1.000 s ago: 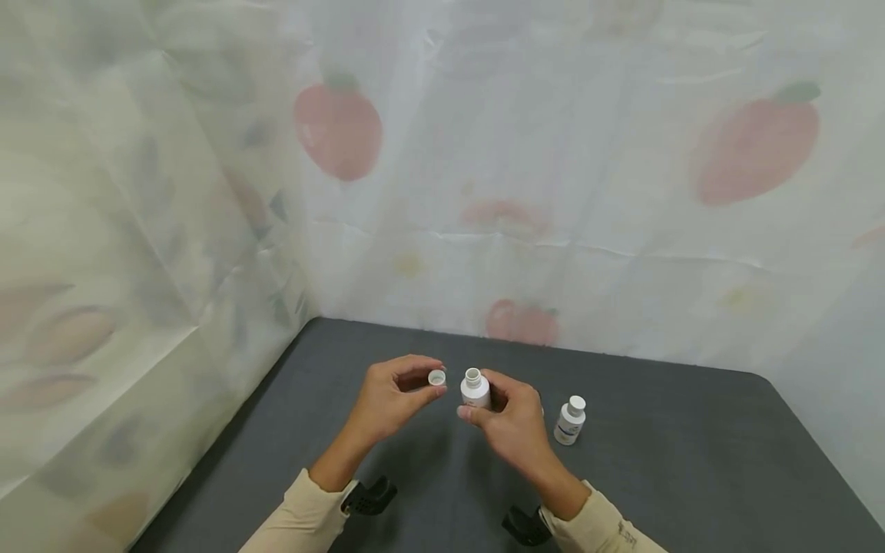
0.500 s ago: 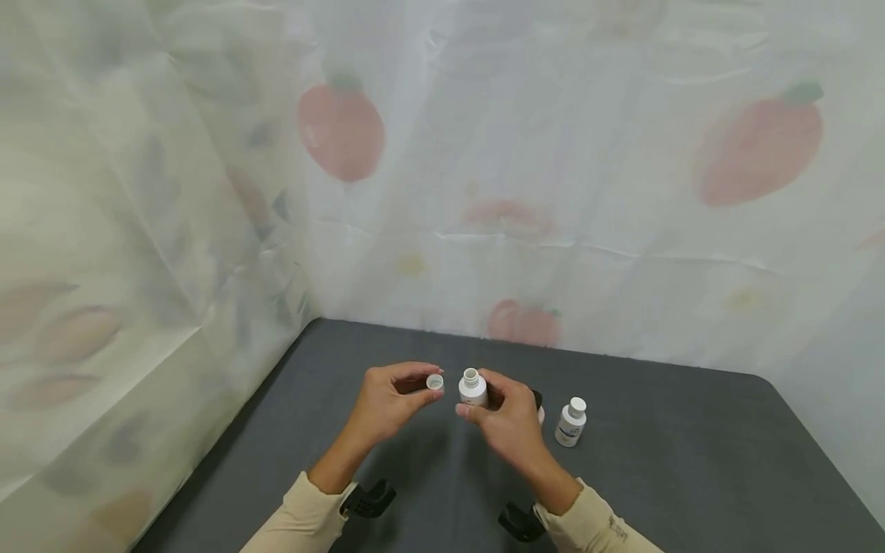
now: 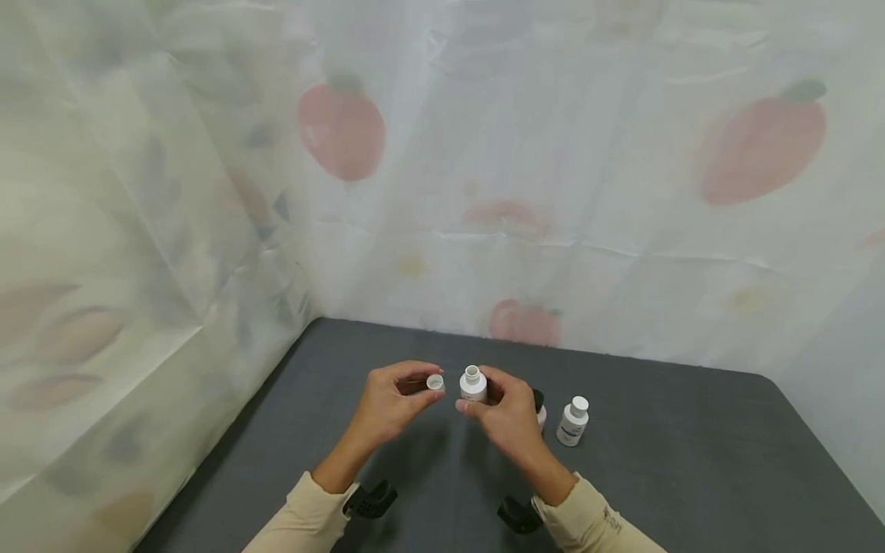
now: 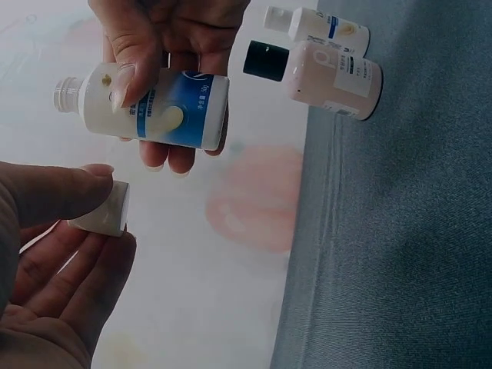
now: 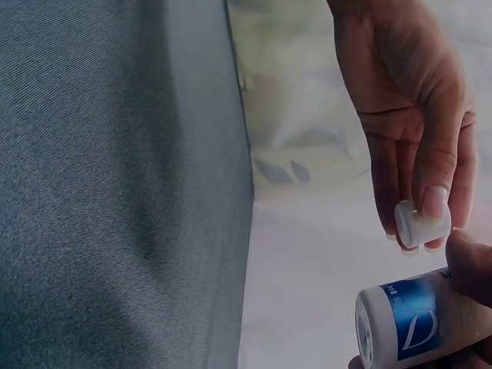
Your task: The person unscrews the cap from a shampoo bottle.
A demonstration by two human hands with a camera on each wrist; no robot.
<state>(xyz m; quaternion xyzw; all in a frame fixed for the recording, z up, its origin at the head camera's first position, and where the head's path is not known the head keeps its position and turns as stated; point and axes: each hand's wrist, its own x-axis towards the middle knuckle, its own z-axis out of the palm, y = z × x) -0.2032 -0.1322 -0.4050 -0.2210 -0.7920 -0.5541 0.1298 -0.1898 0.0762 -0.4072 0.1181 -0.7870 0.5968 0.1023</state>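
Between thumb and fingers, my left hand pinches a small white bottle cap, its hollow side showing in the head view. My right hand grips a white bottle whose threaded neck is bare. Cap and bottle are held apart, side by side above the table. In the left wrist view the held bottle carries a blue label with a cream-coloured drop. The right wrist view shows the cap just off the bottle, whose neck is out of frame there.
A second white bottle, capped, stands on the dark grey table right of my right hand. Beside it, partly hidden by that hand, stands a pinkish bottle with a black cap. Printed white sheeting hangs behind the table.
The cap and left hand have shifted very slightly left. My right hand has moved a little, uncovering more of the black-capped bottle behind it. Both grips look the same.
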